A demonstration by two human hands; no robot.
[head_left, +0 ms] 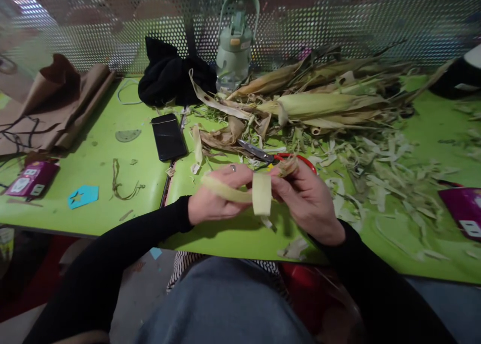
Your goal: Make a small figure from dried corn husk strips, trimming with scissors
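Observation:
Pale corn husk strips (pixel 262 194) are pinched between my two hands, low over the green table's front edge. My left hand (pixel 221 196), with a ring on one finger, is closed on a long strip that loops back over its knuckles. Thumb and fingers of my right hand (pixel 304 196) grip the same husk piece, and a dry brownish tuft (pixel 288 166) sticks up at these fingertips. Just beyond the hands lie scissors (pixel 263 153) with red handles, partly covered by my right hand. How the strips join between the fingers is hidden.
A heap of corn husks (pixel 319 106) lies at the back right, with shredded scraps (pixel 391 168) before it. A bottle (pixel 235 48), black cloth (pixel 175 76), phone (pixel 169 136), brown paper bag (pixel 56 103) and two purple packets (pixel 33 178) also occupy the table (pixel 93 219). A perforated screen rises behind.

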